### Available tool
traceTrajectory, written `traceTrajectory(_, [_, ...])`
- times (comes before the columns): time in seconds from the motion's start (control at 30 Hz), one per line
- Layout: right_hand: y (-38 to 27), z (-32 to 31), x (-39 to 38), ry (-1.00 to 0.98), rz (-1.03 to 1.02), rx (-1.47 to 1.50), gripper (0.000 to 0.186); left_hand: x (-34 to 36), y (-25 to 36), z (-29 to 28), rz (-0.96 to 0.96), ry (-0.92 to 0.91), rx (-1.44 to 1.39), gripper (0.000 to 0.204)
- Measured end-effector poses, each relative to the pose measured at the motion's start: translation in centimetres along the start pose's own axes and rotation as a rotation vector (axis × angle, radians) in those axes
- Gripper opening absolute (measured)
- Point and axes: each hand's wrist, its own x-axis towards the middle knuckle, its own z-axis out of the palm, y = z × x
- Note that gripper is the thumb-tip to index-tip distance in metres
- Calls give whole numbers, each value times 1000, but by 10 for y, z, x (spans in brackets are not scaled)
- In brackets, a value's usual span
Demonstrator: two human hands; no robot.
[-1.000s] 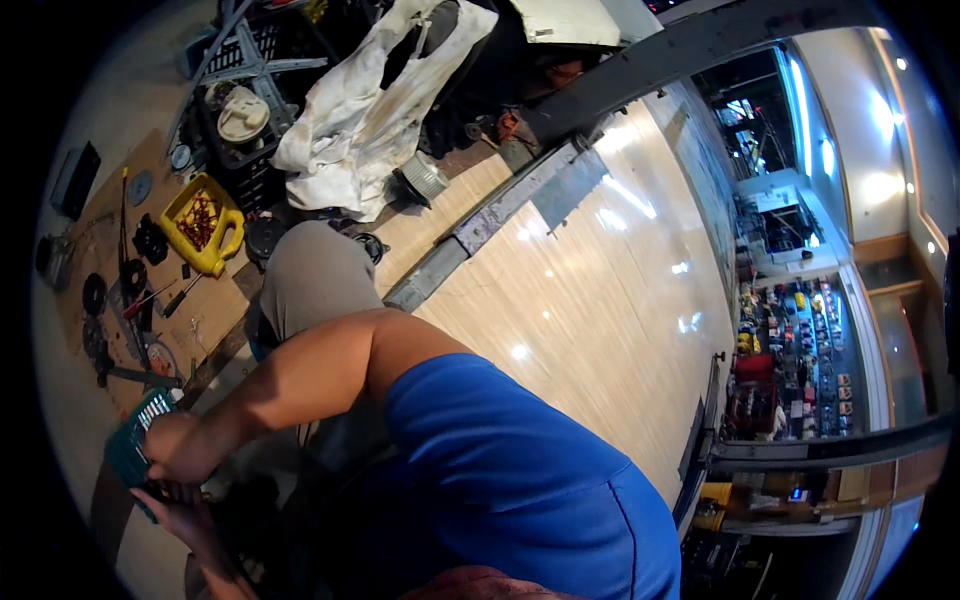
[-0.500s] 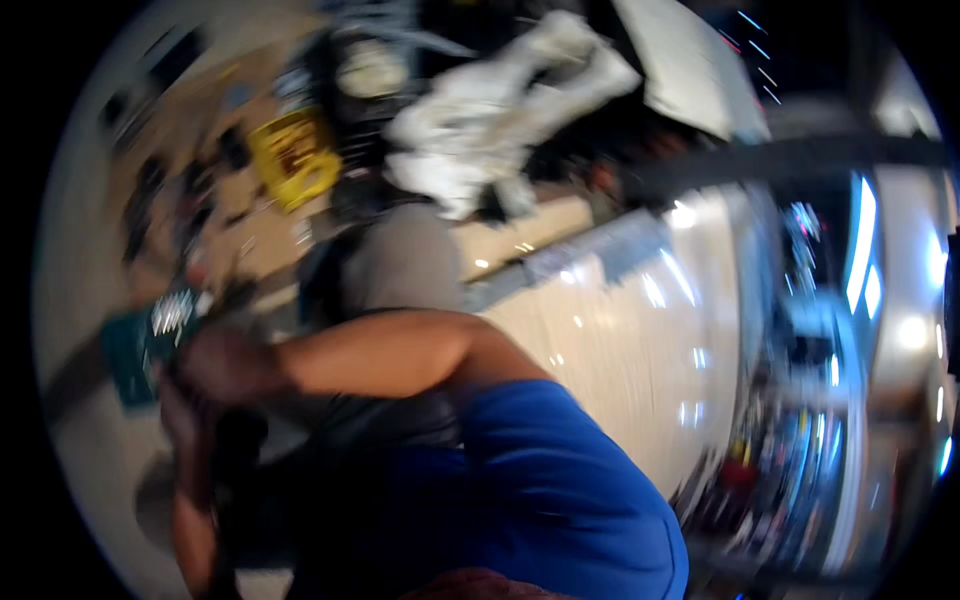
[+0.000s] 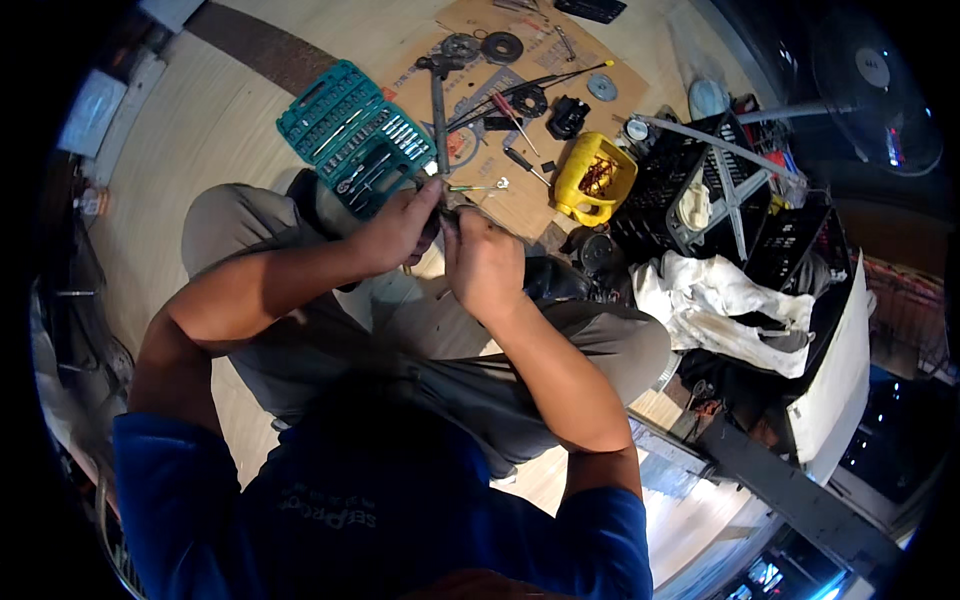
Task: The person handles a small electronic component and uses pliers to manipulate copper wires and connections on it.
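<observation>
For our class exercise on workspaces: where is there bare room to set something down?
Bare floor left of the green case, between the dark strip and left knee; more floor between strip and cardboard. Crowded: the cardboard around the red screwdriver, and right of the yellow jug, where crate and white cloth lie.

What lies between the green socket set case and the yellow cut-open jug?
Chiefly a hammer, a red-handled screwdriver and a black-handled screwdriver; the head view shows them in that stretch.

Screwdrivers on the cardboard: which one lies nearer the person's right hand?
The black-handled screwdriver, just left of the yellow jug, is nearer the right hand; the red-handled screwdriver lies farther up the cardboard.
</observation>
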Motion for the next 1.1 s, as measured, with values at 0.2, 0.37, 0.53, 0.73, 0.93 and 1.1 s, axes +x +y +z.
traceTrajectory(0.2, [12,1,10,156,-173,-21,15,6,13,6,93,22,58,56])
traceTrajectory(0.37, [18,-8,18,-37,352,997,23,12,35,2,95,-103,-132,60])
traceTrajectory(0.53, [13,-38,26,-508,740,1575,31,9,32,7,75,-12,-151,61])
traceTrajectory(0.73, [7,-9,21,-77,220,463,20,17,13,2,104,60,46,65])
traceTrajectory(0.93, [9,-10,28,12,143,317,22,19,28,0,-75,-15,-162,61])
traceTrajectory(1.1, [32,-16,41,-8,368,677,26,12,40,7,24,-44,-260,45])
